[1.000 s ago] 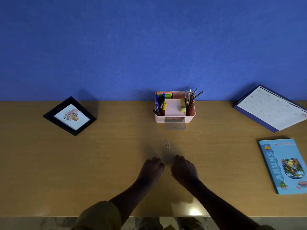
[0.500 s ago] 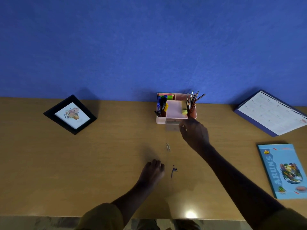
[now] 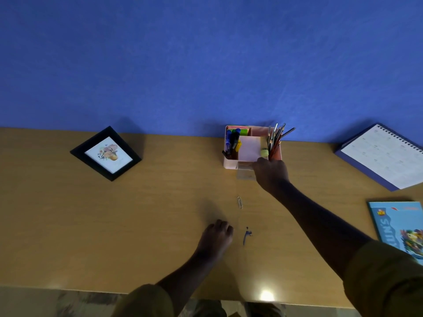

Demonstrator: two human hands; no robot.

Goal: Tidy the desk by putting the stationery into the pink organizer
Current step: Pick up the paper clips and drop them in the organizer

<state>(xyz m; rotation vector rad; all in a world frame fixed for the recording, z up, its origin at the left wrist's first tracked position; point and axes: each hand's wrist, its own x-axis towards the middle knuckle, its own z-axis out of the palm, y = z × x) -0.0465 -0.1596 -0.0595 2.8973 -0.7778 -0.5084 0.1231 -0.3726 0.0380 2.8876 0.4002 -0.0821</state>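
Note:
The pink organizer (image 3: 230, 163) stands at the back of the desk against the blue wall, with pens, pencils, sticky notes and a notepad in it. Its clear drawer (image 3: 244, 173) is pulled out at the front. My right hand (image 3: 271, 172) reaches over the drawer's right side, fingers pointing down at the organizer's front; whatever is under them is hidden. A silver paper clip (image 3: 239, 202) lies mid-desk. Nearer me lies a small blue clip (image 3: 246, 235). My left hand (image 3: 215, 237) rests on the desk just left of the blue clip, fingers curled under.
A black picture frame (image 3: 105, 153) lies at the back left. A spiral calendar (image 3: 381, 156) leans at the back right, and a blue book (image 3: 400, 227) lies at the right edge. The desk's front edge runs along the bottom.
My right hand left its spot beside the left hand and reached forward to the organizer's drawer. The blue clip came into sight where it had been. The left hand stayed put.

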